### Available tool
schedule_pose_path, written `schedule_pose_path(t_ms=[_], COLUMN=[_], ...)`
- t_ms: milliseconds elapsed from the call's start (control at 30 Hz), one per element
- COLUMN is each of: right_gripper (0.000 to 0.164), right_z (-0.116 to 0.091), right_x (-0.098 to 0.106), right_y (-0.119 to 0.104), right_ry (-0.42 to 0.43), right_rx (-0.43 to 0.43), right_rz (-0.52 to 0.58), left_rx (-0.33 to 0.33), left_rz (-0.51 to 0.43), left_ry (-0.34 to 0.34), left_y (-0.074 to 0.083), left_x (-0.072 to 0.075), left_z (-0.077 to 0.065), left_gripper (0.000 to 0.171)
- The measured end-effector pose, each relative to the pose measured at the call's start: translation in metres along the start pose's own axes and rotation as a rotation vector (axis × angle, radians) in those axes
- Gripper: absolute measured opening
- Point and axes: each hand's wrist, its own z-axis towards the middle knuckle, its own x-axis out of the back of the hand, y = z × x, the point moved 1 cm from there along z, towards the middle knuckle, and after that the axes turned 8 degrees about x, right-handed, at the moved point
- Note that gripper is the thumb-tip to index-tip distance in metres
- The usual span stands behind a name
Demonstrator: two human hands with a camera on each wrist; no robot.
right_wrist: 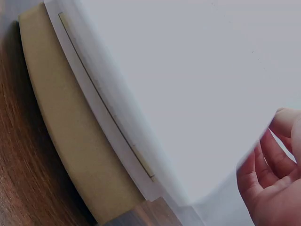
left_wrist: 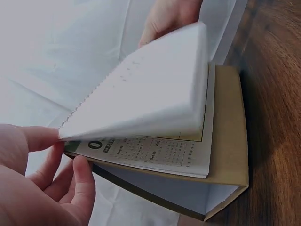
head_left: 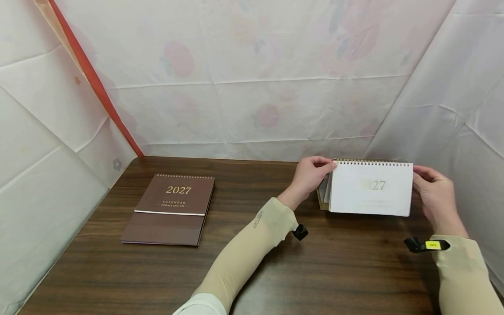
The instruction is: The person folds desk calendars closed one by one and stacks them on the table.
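A white spiral-bound desk calendar [head_left: 370,192] stands on its kraft cardboard stand [left_wrist: 228,127] at the right of the table. Its front sheets are lifted away from the stand, and a faint gold "27" shows through. My left hand [head_left: 309,177] pinches the top left corner beside the wire binding [head_left: 372,162]. At the right edge, thumb and fingers of my right hand [head_left: 435,192] pinch the lifted sheet. Under the raised sheets, the left wrist view shows a printed page with small month grids [left_wrist: 164,153]. The stand's open triangular side faces the left hand.
A brown desk calendar [head_left: 169,227] marked 2027 lies at the left of the dark wood table [head_left: 252,188]. Light patterned cloth [head_left: 236,87] hangs behind the table and along both sides. A red strip [head_left: 96,83] runs down the back left corner.
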Motion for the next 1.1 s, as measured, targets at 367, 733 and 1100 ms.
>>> schedule_pose_path(t_ms=[367,733,1100], right_gripper=[0.008,0.01,0.012], right_z=[0.0,-0.001,-0.001], right_x=[-0.001,0.009,0.017], right_y=[0.0,0.0,0.008], right_ry=[-0.048,-0.164,-0.269], right_rx=[0.001,0.055,0.095], right_rz=[0.096,0.264,-0.4], left_rx=[-0.033,-0.102,-0.108], left_rz=[0.066,0.21,0.555], left_ry=[0.042,0.047,-0.036], left_y=[-0.006,-0.009,-0.01], left_x=[0.0,0.003,0.019], left_z=[0.004,0.01,0.004], left_gripper=[0.008,0.009,0.018])
